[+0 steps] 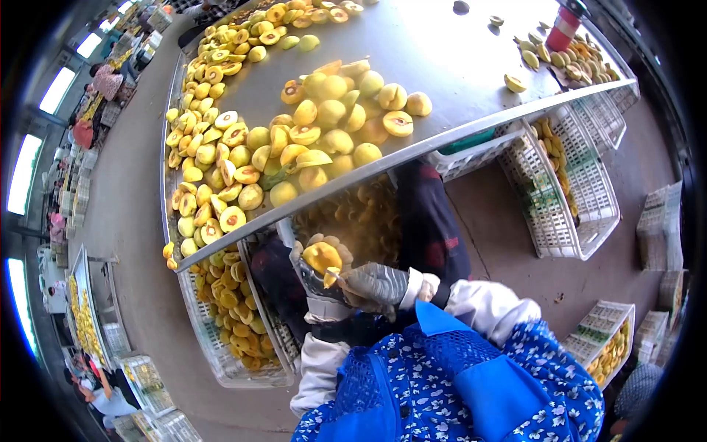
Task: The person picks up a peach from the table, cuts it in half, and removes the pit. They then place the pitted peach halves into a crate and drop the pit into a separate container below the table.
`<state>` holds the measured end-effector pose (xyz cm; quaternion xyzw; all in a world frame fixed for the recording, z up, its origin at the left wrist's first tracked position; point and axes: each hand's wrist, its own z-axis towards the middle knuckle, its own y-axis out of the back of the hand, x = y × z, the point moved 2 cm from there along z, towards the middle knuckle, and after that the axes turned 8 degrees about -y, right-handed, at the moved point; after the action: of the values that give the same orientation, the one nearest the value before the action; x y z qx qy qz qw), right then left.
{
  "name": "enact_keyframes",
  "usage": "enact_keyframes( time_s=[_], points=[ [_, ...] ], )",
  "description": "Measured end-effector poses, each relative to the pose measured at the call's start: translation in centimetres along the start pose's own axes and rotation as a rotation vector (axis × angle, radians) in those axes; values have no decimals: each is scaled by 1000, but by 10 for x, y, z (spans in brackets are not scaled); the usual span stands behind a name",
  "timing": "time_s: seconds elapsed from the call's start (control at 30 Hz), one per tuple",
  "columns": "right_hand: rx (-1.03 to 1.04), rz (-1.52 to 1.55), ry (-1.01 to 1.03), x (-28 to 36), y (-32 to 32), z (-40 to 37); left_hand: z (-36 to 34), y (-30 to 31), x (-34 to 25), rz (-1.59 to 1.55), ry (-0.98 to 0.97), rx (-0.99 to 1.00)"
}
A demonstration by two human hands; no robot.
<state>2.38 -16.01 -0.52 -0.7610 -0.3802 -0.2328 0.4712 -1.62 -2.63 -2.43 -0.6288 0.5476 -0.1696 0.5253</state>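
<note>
Left hand (314,283), gloved, frame center, gripping fruit (322,255); palm hidden behind it. Right hand (377,283) just right, fingers curled by a small piece (331,277) at fruit's lower edge; can't tell what it grips. Table (456,96) hides part of left-of-center crate (210,353). Pile between knees dim, blurry.

We have fruit (236,134) on the table (442,88) before us, mostly left, and a cup (565,29) far right. Below, one fruit crate (250,379) is left of our legs (434,214), more crates (545,210) right.
</note>
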Motion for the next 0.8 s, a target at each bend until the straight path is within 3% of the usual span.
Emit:
enact_keyframes(
  time_s=[0.07,0.13,0.2,0.27,0.4,0.5,0.57,0.67,0.7,0.73,0.8],
  points=[
    [-22,-49,179,-14,3,12,11,29,-15,131,-23,-11],
    [-107,-98,431,-19,1,12,1,19,-33,227,-11,21],
    [-196,-150,169,4,3,-7,6,23,-37,244,-132,-29],
    [-292,-130,353,9,6,1,4,16,-37,326,-190,-19],
    [-658,-405,633,28,7,16,-3,3,-29,346,-166,-42],
    [-746,-672,526,34,7,34,4,13,-22,364,-254,-85],
    [-767,-902,381,27,14,52,-7,-5,-17,554,-333,-159],
    [-727,-955,405,18,21,64,-3,8,-12,715,-413,-268],
    [-727,-896,305,37,7,52,-6,8,-13,671,-368,-244],
    [-681,-780,339,36,6,48,-9,8,-13,624,-324,-217],
    [-592,-584,335,31,7,48,-11,18,-12,656,-220,-337]
  ],
)
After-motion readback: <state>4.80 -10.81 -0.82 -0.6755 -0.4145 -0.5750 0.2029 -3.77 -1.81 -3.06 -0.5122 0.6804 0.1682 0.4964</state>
